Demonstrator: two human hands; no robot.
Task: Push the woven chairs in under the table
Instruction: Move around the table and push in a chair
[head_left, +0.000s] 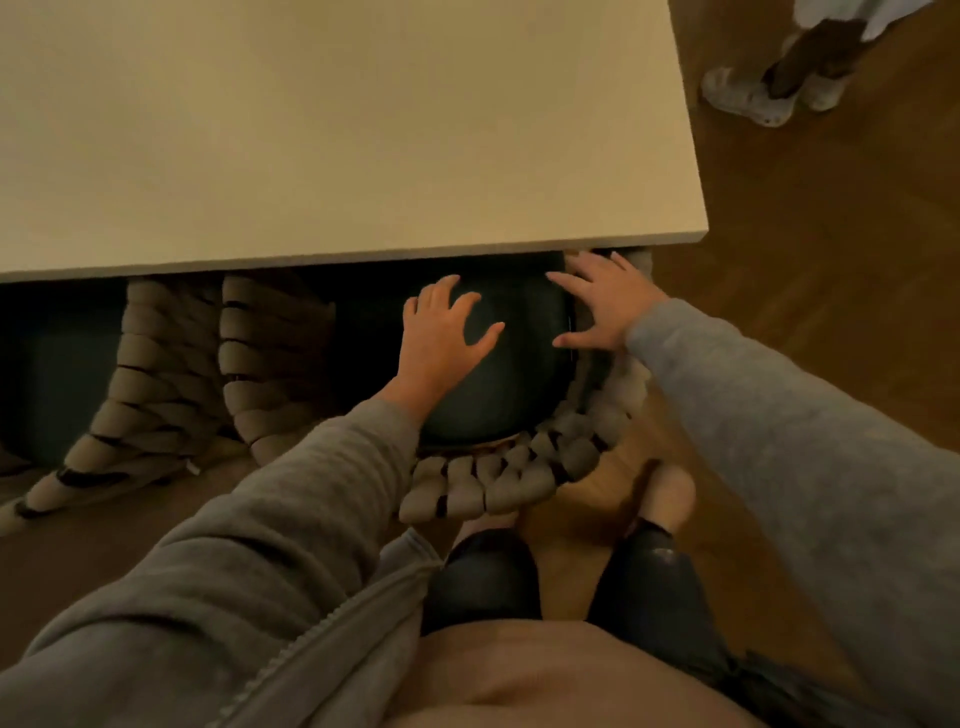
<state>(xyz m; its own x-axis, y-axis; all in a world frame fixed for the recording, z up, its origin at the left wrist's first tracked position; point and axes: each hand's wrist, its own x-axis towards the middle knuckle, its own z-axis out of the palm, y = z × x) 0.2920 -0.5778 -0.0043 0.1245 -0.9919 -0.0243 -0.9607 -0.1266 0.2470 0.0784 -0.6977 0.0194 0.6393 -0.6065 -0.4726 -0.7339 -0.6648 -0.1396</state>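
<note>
Both hands hover splayed, gripping nothing, over the right woven chair — half under the table; its neighbour looks similar.

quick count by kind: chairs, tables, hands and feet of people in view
woven chairs: 2, one under the hands, one to its left
table: 1
hands: 2, left, right, both open
feet of a second person: 2
total: 7

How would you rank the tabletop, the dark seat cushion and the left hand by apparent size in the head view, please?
1. tabletop
2. dark seat cushion, partly hidden
3. left hand, though it is nearer the camera
</note>
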